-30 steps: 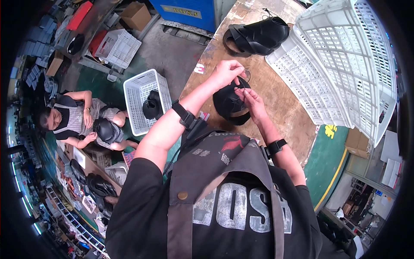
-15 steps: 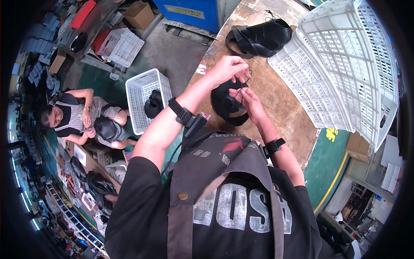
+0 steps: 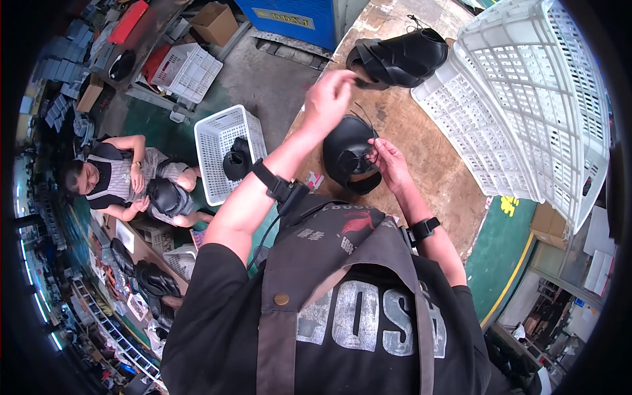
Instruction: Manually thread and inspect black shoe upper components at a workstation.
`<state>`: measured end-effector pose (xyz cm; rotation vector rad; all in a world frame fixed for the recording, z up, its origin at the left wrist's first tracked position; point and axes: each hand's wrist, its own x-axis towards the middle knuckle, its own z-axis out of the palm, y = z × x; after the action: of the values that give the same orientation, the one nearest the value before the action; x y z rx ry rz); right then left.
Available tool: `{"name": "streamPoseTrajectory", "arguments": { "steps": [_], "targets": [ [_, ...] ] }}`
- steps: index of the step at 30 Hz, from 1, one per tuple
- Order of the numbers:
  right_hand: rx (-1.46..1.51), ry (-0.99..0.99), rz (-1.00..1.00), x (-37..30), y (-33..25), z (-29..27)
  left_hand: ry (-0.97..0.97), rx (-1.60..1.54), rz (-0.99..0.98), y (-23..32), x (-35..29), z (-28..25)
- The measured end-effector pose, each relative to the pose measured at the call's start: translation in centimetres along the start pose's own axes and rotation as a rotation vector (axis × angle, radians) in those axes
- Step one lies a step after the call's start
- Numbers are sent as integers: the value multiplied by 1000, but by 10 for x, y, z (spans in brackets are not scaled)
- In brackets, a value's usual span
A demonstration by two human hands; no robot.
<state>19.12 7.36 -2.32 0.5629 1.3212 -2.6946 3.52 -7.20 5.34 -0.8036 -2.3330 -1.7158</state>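
A black leather shoe (image 3: 346, 150) sits on the worn wooden table in front of me, its opening edge toward my body. My right hand (image 3: 391, 163) is at its right side, thumb and fingers pinched on a thin black shoelace (image 3: 372, 126). One stretch of the lace sticks up loose above the pinch. Raised beyond the shoe on the left is my left hand (image 3: 329, 100), smeared by motion, its fingertips close to a second black shoe (image 3: 401, 58) at the table's far end. Whether those fingers hold anything cannot be made out.
White plastic crates (image 3: 520, 85) lean at the table's right side. A white crate (image 3: 227, 155) with black shoes stands on the floor at left. Beyond it a seated co-worker (image 3: 128, 174) handles a black shoe. A blue machine (image 3: 289, 20) stands at the back.
My left hand has moved away from the lace, up and to the left. The right hand has shifted slightly right and down, still on the lace. More of the shoe now shows.
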Motion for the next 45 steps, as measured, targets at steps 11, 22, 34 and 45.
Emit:
{"name": "streamPoseTrajectory", "arguments": {
  "steps": [11,22,34,45],
  "targets": [
    [183,-3,-7,-6,-5,10,-738,305,236,-9,-34,4],
    [-480,112,172,2,-5,-17,-730,140,268,2,-90,21],
    [-1594,341,-389,-7,0,7,-604,-49,-70,-31,-124,44],
    [-811,461,-329,7,15,-2,-702,-369,-354,-56,-125,49]
  ]
}}
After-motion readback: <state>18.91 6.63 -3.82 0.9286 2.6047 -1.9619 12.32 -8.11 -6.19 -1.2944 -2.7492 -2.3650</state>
